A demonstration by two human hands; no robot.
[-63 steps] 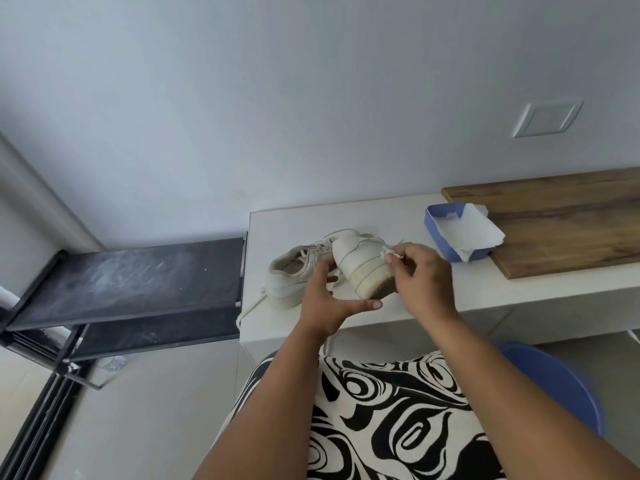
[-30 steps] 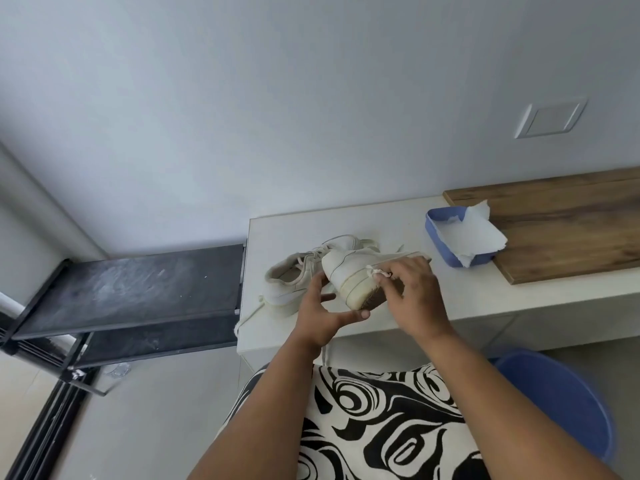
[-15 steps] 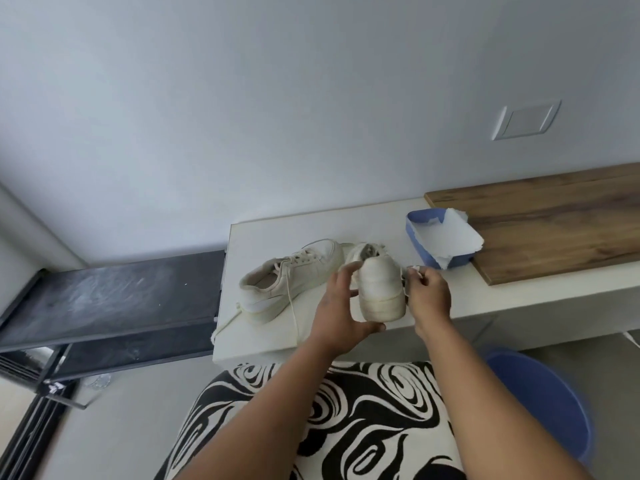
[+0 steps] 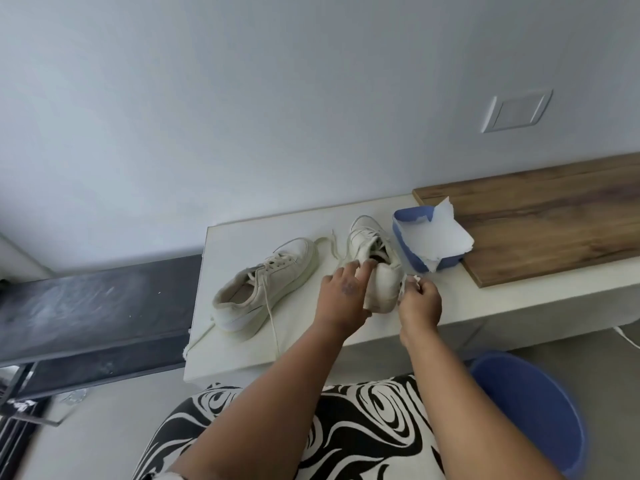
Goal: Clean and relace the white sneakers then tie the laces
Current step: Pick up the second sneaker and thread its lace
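Between both grips, the white sneaker (image 4: 377,268) is lying heel-nearest, toe pointing away. Left hand (image 4: 343,296) is clasping its heel; right hand (image 4: 420,301) is pinching a small tissue wad (image 4: 410,280) just beside.

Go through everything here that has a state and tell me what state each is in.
White sneaker on the right: upright on the bench, heel gripped.
White sneaker on the left: resting untouched, laces loose.
Blue plastic tray: open, white paper inside.
Left hand: gripping the heel.
Right hand: pinching a small white wipe.
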